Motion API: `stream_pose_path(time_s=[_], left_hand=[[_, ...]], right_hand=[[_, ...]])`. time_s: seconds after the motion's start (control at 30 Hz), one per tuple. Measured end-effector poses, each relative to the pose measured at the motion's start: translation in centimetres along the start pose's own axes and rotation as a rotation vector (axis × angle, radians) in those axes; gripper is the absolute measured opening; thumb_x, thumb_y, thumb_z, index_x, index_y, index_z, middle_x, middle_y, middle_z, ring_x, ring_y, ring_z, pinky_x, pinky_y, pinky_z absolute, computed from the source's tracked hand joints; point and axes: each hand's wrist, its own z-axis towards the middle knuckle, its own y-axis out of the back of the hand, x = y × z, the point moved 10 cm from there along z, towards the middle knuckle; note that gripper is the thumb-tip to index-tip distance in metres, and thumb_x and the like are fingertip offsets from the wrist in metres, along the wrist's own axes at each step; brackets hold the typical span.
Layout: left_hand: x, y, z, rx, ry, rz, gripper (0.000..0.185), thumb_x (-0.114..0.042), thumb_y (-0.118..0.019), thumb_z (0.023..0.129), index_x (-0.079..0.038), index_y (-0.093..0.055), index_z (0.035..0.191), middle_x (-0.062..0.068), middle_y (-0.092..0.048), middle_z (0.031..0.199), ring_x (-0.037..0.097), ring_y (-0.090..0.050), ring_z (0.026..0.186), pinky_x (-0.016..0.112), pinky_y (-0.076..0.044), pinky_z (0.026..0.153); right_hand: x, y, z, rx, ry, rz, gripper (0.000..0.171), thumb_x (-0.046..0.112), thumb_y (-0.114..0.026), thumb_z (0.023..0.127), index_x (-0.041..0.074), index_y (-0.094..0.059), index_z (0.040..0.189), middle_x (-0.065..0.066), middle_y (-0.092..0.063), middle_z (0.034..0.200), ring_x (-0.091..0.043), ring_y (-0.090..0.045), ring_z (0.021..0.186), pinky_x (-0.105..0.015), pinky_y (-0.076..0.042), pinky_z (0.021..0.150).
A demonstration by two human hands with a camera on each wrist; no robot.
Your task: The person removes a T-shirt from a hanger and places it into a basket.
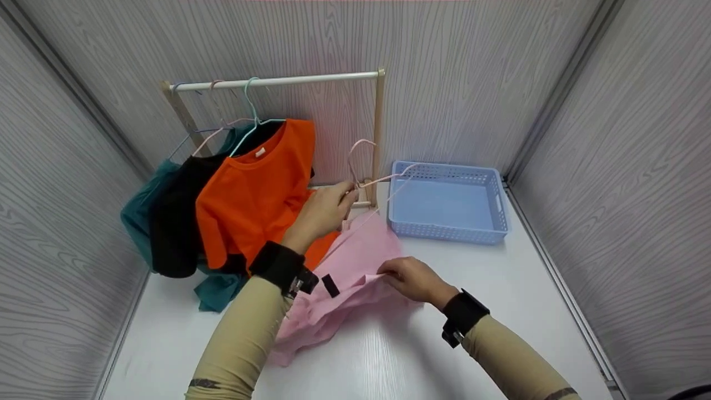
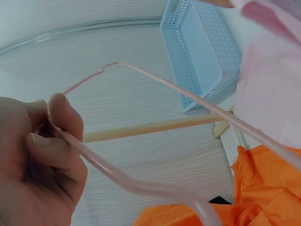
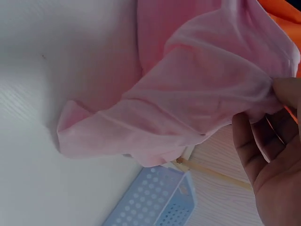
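My left hand [image 1: 325, 211] grips a pale pink hanger [image 1: 364, 166] by its neck, just in front of the wooden rack's right post; the left wrist view shows the fingers [image 2: 51, 155] curled round the hanger wire [image 2: 155, 188]. One hanger arm runs down into a pink shirt [image 1: 355, 278] lying on the white table [image 1: 500, 278]. My right hand [image 1: 408, 278] pinches the pink shirt's [image 3: 188, 108] edge near the middle of the table; its fingers [image 3: 263, 155] hold the fabric.
A wooden rack [image 1: 278, 82] at the back left carries an orange shirt [image 1: 261, 189], a black shirt [image 1: 175, 216] and a teal garment [image 1: 139, 211] on hangers. A light blue basket [image 1: 447, 203] stands at the back right. Grey panel walls close in all sides.
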Motion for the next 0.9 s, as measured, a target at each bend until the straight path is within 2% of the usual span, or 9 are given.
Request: stream_pose_path(time_s=[0.1,0.27,0.33,0.4,0.53,0.73,0.9], left_hand=[[1.1,1.1,-0.4,0.041,0.042,-0.022,0.024,-0.034,-0.044,0.104,-0.015,-0.058,0.104,0.002,-0.054,0.073,0.017,-0.056,0.054,0.026,-0.046,0.053],[3.3,2.5,-1.2,0.172,0.154,-0.136,0.022,-0.030,-0.042,0.105,-0.012,-0.054,0.108,0.005,-0.053,0.075,0.018,-0.057,0.053,0.025,-0.046,0.049],[4.0,3.2,-1.1,0.182,0.197,-0.186,0.024,-0.029,-0.040,0.106,-0.010,-0.053,0.111,0.006,-0.055,0.077,0.017,-0.059,0.053,0.024,-0.047,0.049],[4.5,4.0,-0.7,0.158,0.241,-0.244,0.026,-0.029,-0.039,0.106,-0.009,-0.052,0.115,0.007,-0.056,0.081,0.015,-0.061,0.054,0.023,-0.049,0.050],[5.0,5.8,0.9,0.046,0.280,-0.325,0.028,-0.028,-0.040,0.106,-0.007,-0.053,0.119,0.010,-0.059,0.084,0.012,-0.064,0.054,0.022,-0.051,0.051],[4.4,7.5,4.8,-0.082,0.263,-0.388,0.031,-0.025,-0.041,0.105,-0.003,-0.054,0.123,0.009,-0.062,0.084,0.012,-0.067,0.058,0.024,-0.054,0.052],[4.0,8.1,7.5,-0.121,0.264,-0.387,0.032,-0.025,-0.039,0.106,-0.005,-0.055,0.125,0.004,-0.063,0.087,0.007,-0.066,0.057,0.023,-0.054,0.053]], right_hand=[[-1.4,-0.3,-0.9,0.017,-0.017,0.018,0.015,0.008,-0.062,0.093,0.006,-0.071,0.104,-0.008,-0.073,0.099,-0.020,-0.068,0.092,-0.037,-0.054,0.083],[-4.5,0.1,-2.8,0.004,-0.078,0.011,0.017,0.006,-0.058,0.093,0.004,-0.070,0.105,-0.009,-0.073,0.098,-0.021,-0.067,0.089,-0.038,-0.053,0.082],[-5.6,0.2,-3.6,0.008,-0.106,0.000,0.018,0.006,-0.057,0.093,0.004,-0.070,0.106,-0.008,-0.072,0.096,-0.019,-0.066,0.086,-0.037,-0.052,0.080],[-6.6,0.3,-4.4,0.014,-0.138,-0.001,0.018,0.007,-0.057,0.093,0.005,-0.070,0.106,-0.006,-0.071,0.093,-0.017,-0.063,0.082,-0.035,-0.051,0.077],[-8.2,0.4,-6.0,0.020,-0.201,0.019,0.017,0.006,-0.056,0.093,0.006,-0.069,0.105,-0.004,-0.069,0.086,-0.012,-0.058,0.076,-0.032,-0.048,0.071],[-10.0,0.7,-7.8,0.019,-0.277,0.048,0.017,0.006,-0.056,0.094,0.008,-0.069,0.106,-0.002,-0.068,0.084,-0.010,-0.057,0.075,-0.031,-0.047,0.071],[-10.8,0.6,-9.1,0.034,-0.332,0.067,0.018,0.008,-0.055,0.096,0.008,-0.068,0.108,-0.003,-0.068,0.088,-0.012,-0.058,0.077,-0.034,-0.048,0.072]])
